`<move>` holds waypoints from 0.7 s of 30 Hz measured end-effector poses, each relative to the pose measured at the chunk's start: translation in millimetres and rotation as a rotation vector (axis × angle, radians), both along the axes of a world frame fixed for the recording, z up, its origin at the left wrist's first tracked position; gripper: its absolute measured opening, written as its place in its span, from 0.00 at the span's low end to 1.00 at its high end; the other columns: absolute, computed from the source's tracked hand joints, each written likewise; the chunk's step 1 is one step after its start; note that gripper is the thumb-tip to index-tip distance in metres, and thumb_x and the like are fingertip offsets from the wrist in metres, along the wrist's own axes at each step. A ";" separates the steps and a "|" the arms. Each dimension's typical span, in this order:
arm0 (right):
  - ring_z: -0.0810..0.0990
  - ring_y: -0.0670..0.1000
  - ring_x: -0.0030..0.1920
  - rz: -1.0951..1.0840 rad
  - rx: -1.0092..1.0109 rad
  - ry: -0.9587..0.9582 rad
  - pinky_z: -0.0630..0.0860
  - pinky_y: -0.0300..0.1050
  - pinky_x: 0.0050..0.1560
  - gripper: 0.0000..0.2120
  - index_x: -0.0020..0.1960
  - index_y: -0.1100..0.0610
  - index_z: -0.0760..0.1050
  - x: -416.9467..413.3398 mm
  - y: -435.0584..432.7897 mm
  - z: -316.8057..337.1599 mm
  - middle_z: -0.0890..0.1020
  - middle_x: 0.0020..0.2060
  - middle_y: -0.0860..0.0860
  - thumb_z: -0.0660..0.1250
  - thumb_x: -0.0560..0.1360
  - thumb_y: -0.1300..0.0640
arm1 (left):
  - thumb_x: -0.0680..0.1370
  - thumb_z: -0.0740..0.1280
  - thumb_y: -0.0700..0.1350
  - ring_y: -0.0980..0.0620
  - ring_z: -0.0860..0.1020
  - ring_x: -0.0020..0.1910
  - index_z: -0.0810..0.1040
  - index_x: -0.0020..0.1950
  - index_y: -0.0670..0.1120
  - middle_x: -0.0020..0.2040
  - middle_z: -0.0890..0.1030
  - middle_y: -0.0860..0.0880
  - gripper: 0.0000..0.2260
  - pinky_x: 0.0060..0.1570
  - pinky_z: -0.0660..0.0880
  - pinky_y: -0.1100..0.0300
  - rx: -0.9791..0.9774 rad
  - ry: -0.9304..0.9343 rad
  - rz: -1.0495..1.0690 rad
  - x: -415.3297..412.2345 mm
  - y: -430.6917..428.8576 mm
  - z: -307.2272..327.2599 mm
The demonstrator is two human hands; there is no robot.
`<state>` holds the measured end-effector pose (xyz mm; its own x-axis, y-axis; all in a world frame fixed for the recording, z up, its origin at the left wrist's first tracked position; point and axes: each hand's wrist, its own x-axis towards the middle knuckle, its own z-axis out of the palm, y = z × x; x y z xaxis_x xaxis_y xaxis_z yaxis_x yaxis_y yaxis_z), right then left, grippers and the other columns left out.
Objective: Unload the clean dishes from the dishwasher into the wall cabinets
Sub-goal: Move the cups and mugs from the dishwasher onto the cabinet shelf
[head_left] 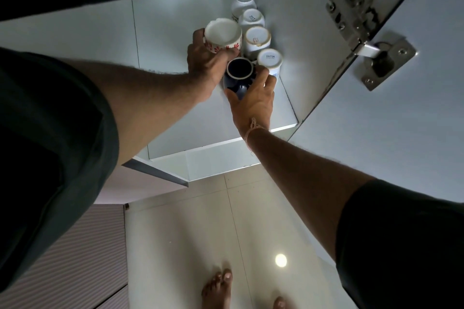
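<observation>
cups (254,39) rowed on shelf (175,98), perhaps touching

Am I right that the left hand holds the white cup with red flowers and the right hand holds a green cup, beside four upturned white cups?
Not quite. In the head view the right hand holds a dark blue cup, not green. The left hand does hold the red-flowered cup, beside four upturned white cups.

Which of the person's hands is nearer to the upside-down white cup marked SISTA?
Right. The right hand grips the dark blue cup, fingertips reaching the SISTA cup. The left hand holds the red-patterned cup, beyond the blue cup from it.
</observation>
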<state>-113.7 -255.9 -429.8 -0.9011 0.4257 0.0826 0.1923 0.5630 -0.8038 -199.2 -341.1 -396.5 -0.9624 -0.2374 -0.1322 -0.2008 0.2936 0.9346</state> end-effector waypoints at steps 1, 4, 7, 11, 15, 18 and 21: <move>0.73 0.57 0.63 0.002 -0.003 0.002 0.73 0.51 0.66 0.38 0.71 0.57 0.61 -0.6 0.2 -0.8 0.68 0.66 0.55 0.77 0.69 0.50 | 0.58 0.76 0.56 0.52 0.78 0.56 0.71 0.64 0.57 0.58 0.78 0.53 0.36 0.56 0.78 0.54 0.005 0.003 -0.011 -0.1 1.9 0.3; 0.73 0.57 0.63 0.000 -0.013 0.006 0.74 0.52 0.65 0.38 0.71 0.56 0.61 -1.9 0.9 -2.7 0.69 0.66 0.54 0.77 0.69 0.49 | 0.57 0.76 0.56 0.52 0.78 0.56 0.72 0.65 0.56 0.57 0.79 0.54 0.37 0.56 0.78 0.54 0.016 0.003 -0.034 -0.2 5.8 1.2; 0.74 0.57 0.62 0.001 -0.005 0.008 0.74 0.52 0.65 0.38 0.71 0.56 0.61 -2.0 1.3 -2.7 0.70 0.65 0.54 0.77 0.68 0.48 | 0.58 0.77 0.55 0.52 0.78 0.57 0.71 0.66 0.56 0.58 0.79 0.54 0.37 0.57 0.78 0.53 0.018 0.000 -0.048 1.0 6.6 2.2; 0.73 0.58 0.62 0.009 -0.024 0.014 0.73 0.52 0.65 0.37 0.70 0.57 0.62 0.0 1.6 -1.1 0.70 0.65 0.55 0.77 0.69 0.50 | 0.61 0.76 0.53 0.53 0.78 0.57 0.70 0.66 0.55 0.57 0.80 0.55 0.34 0.58 0.78 0.54 0.040 0.000 -0.062 5.4 5.1 1.4; 0.73 0.58 0.61 0.006 -0.030 0.002 0.74 0.54 0.64 0.36 0.69 0.57 0.63 1.6 1.7 0.1 0.70 0.64 0.55 0.77 0.68 0.51 | 0.64 0.76 0.52 0.54 0.78 0.57 0.70 0.67 0.55 0.58 0.80 0.55 0.32 0.57 0.77 0.59 0.037 0.001 -0.065 11.1 4.3 1.8; 0.73 0.58 0.61 0.016 -0.023 -0.015 0.74 0.54 0.63 0.34 0.69 0.57 0.63 2.0 3.1 2.0 0.70 0.64 0.55 0.77 0.69 0.52 | 0.65 0.76 0.54 0.54 0.78 0.58 0.69 0.67 0.55 0.59 0.80 0.55 0.32 0.57 0.77 0.59 0.025 -0.011 -0.072 15.1 2.8 2.8; 0.74 0.58 0.62 0.034 -0.025 -0.025 0.74 0.53 0.63 0.34 0.69 0.57 0.64 2.1 5.6 5.0 0.71 0.65 0.55 0.76 0.70 0.53 | 0.66 0.75 0.53 0.53 0.78 0.58 0.69 0.68 0.54 0.60 0.81 0.53 0.32 0.56 0.76 0.61 0.028 -0.034 -0.083 21.3 1.2 2.9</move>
